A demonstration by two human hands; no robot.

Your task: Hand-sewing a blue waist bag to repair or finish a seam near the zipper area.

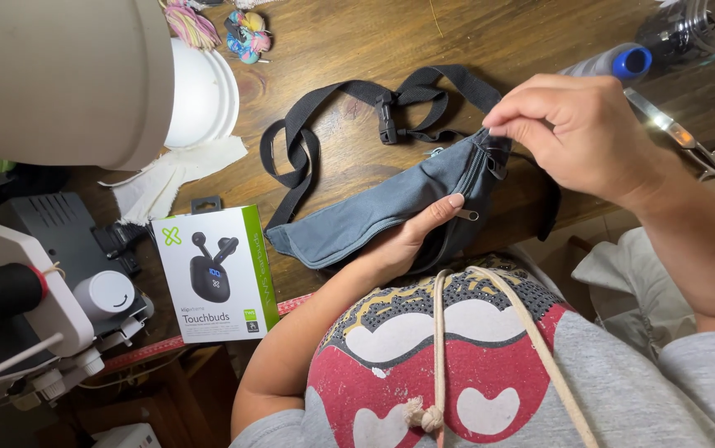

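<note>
Head view: grey waist bag [374, 211] lying on the wooden desk [332, 33], near edge hanging over toward the lap. Soft, floppy fabric, probably light, bound to sag and fold if lifted by one end. Best grabbed at the stiffer zipper seam or the webbing. Left hand [411, 241] pressed flat on the bag's lower side, thumb by a metal zip pull [467, 215]. Right hand [577, 133] pinched narrow on the bag's top right corner. Black strap [324, 112] looping just beyond the bag, scissors [693, 141] right of it, earbud box [218, 274] left of it.
</note>
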